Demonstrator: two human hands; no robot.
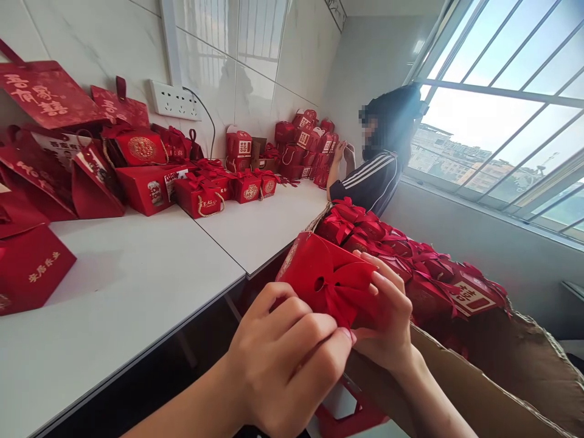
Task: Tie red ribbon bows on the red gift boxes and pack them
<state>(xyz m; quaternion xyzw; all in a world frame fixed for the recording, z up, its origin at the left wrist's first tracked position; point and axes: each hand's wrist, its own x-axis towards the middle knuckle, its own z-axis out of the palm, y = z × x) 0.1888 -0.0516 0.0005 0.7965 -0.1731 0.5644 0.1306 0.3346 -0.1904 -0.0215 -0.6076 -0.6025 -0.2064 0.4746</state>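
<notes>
A red gift box (301,258) with a gold pattern on its end is held in front of me, above the gap beside the table. Red ribbon (344,292) is gathered on its top face, next to a small round hole. My left hand (292,353) has its fingers bent against the box's near side, thumb and forefinger pinched at the ribbon. My right hand (387,310) grips the box's right end, fingers over the top edge and thumb near the ribbon. The underside of the box is hidden by my hands.
A big cardboard carton (456,353) on the right holds many ribboned red boxes (396,243). More red boxes (201,191) line the white table (137,267) along the wall, under a socket strip (176,100). Another person (369,176) works near the barred window (493,121).
</notes>
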